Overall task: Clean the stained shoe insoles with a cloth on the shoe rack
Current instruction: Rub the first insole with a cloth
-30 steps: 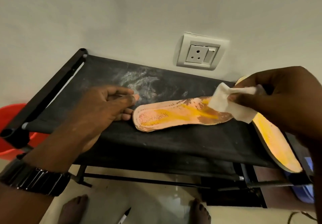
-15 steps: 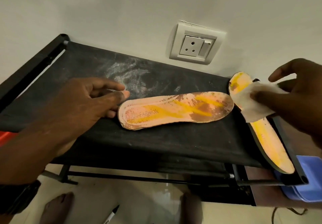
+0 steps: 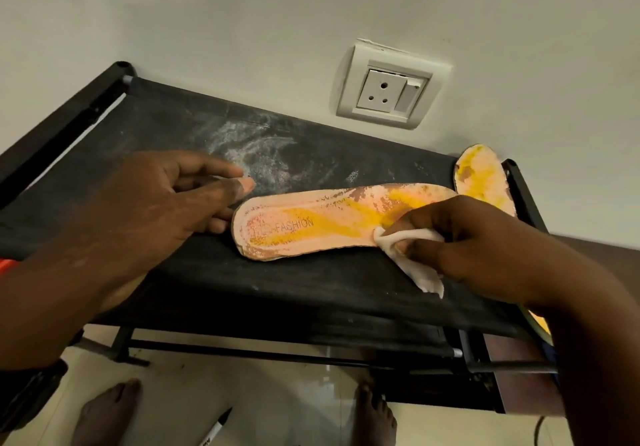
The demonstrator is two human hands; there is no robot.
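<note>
Right grip (image 3: 467, 241), pinching cloth (image 3: 420, 277), shd wipe yellow stain w/ firm strokes along insole (image 3: 311, 227) while empty, relaxed left grip (image 3: 156, 210) braces its left end.

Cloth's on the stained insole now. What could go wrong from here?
1. The insole may slide. The left hand only touches its printed end and does not press on top, so a stroke by the right hand could drag it.
2. The second insole lies at the right edge of the rack, partly under the right forearm. A wide sweep might knock it off.
3. The loose end of the cloth trails on the dusty rack fabric and may spread grime.
</note>
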